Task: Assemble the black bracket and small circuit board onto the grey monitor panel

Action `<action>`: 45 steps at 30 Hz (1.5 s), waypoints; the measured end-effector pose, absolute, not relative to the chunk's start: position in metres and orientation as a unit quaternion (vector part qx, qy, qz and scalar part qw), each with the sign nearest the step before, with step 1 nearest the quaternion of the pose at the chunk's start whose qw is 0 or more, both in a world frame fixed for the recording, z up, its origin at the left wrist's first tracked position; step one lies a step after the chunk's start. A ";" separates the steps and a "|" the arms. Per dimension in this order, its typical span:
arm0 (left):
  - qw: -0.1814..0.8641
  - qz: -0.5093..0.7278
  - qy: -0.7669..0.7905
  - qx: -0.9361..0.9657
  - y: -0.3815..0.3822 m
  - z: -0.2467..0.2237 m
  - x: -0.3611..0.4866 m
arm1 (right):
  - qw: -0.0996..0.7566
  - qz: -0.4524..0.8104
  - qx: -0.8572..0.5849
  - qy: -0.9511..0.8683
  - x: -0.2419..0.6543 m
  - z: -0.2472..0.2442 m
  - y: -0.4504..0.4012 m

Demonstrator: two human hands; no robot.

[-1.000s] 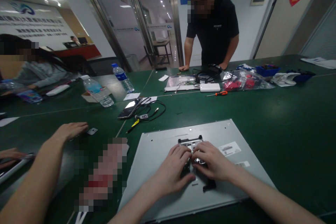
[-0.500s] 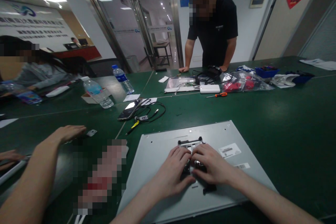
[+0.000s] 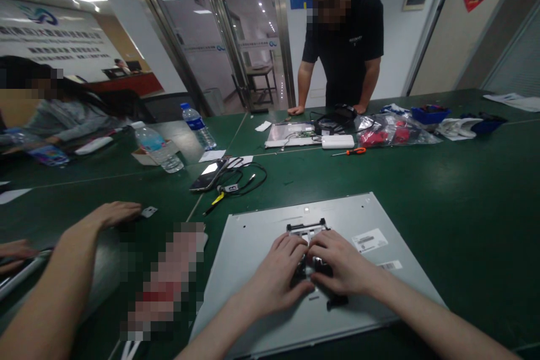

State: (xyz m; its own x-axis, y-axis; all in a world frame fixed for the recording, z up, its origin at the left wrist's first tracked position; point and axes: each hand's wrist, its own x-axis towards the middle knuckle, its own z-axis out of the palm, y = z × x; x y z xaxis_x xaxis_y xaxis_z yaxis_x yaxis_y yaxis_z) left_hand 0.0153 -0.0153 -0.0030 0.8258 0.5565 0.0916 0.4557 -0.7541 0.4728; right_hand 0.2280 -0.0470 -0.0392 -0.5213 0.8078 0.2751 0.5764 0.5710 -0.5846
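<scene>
A flat light-grey metal panel (image 3: 248, 247) with labels lies on the green table in front of me. At its middle is a black and silver bracket (image 3: 306, 227), its centre largely covered by my hands. My left hand (image 3: 284, 270) curls over the bracket from the left, thumb low on the panel. From the right, my right hand (image 3: 337, 264) bends its fingers onto the same bracket, fingertips close to the left hand's. A black end of the bracket (image 3: 337, 301) shows below my right hand. What the fingertips pinch is hidden.
A co-worker's forearm (image 3: 71, 259) reaches in at left, its hand near a small metal plate (image 3: 149, 212). Beyond the panel are a phone (image 3: 208, 174), a cable (image 3: 253, 180), water bottles (image 3: 156, 146) and a screwdriver (image 3: 350, 152). Another person leans on the far edge.
The view has shifted very slightly. My hands stay in nearly the same place on the bracket. The person across the table has leaned a little to the right.
</scene>
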 end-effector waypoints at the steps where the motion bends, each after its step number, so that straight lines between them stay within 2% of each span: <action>1: 0.222 0.113 0.273 0.929 -0.015 -0.003 0.015 | 0.267 0.217 -0.409 -0.845 0.228 -0.039 -0.047; 45: 0.218 0.106 0.275 0.931 -0.015 -0.004 0.016 | 0.260 0.232 -0.416 -0.840 0.228 -0.037 -0.048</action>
